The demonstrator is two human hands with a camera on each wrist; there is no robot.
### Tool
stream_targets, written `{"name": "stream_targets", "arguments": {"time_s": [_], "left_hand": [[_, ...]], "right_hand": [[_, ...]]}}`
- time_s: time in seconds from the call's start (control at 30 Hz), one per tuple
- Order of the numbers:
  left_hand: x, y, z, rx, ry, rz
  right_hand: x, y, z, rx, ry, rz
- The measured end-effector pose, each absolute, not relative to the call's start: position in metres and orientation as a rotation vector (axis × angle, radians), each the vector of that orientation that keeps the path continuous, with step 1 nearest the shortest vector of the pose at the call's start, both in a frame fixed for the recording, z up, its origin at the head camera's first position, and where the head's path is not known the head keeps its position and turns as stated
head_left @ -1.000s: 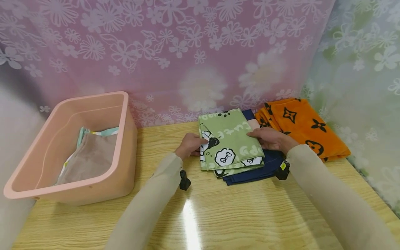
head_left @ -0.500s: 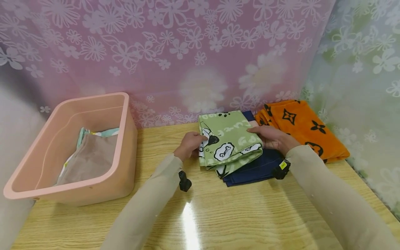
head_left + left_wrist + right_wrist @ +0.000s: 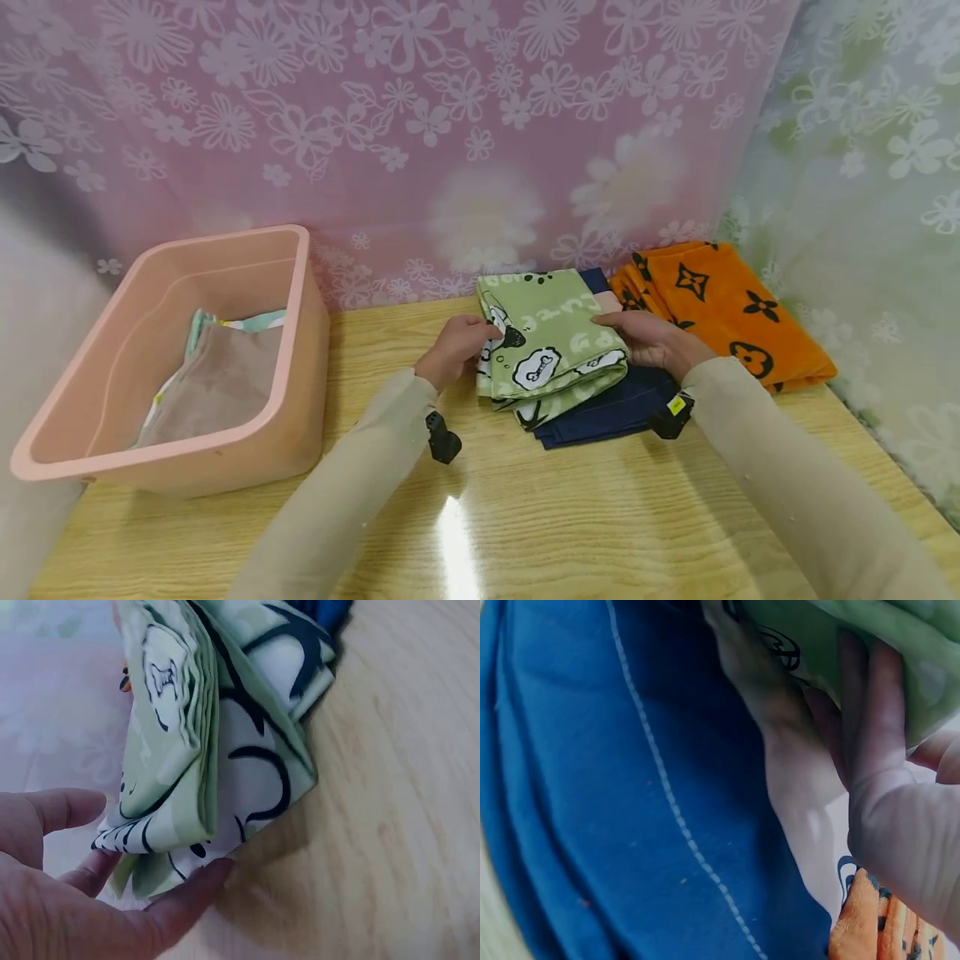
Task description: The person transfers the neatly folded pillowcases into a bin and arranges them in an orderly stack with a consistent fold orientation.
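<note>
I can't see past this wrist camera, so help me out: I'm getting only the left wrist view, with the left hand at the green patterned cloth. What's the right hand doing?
Observer: The right hand holds the right side of the green cloth, thumb on top and fingers beneath.
Operator: And that blue patch at the top of my picture?
Observer: That's part of a navy cloth; the right wrist view shows a pale stitched line running along it.
Operator: Anything over to the left of the left hand?
Observer: Yes, the head view shows a pink bin there, with a taupe cloth inside.
</note>
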State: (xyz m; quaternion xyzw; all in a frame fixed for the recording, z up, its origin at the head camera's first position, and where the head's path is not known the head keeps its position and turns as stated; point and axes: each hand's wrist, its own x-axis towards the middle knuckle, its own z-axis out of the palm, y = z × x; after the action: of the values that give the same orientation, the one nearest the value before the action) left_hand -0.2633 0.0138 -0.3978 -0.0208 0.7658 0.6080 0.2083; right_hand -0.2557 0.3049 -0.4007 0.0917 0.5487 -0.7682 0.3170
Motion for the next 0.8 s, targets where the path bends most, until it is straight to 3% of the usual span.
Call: {"name": "stream_targets", "arguments": {"time_s": [0.33,0.8], "left_hand": [[-0.272,0.008,-0.415,-0.283,1.831,1.866],[-0.274,0.014,-0.420,-0.147,1.880,1.830]], "right_hand": [[-0.252,0.305,-0.417,0.207,1.764,-1.846],[-0.250,0.308,-0.422,0.221,1.855,-1.811]]}}
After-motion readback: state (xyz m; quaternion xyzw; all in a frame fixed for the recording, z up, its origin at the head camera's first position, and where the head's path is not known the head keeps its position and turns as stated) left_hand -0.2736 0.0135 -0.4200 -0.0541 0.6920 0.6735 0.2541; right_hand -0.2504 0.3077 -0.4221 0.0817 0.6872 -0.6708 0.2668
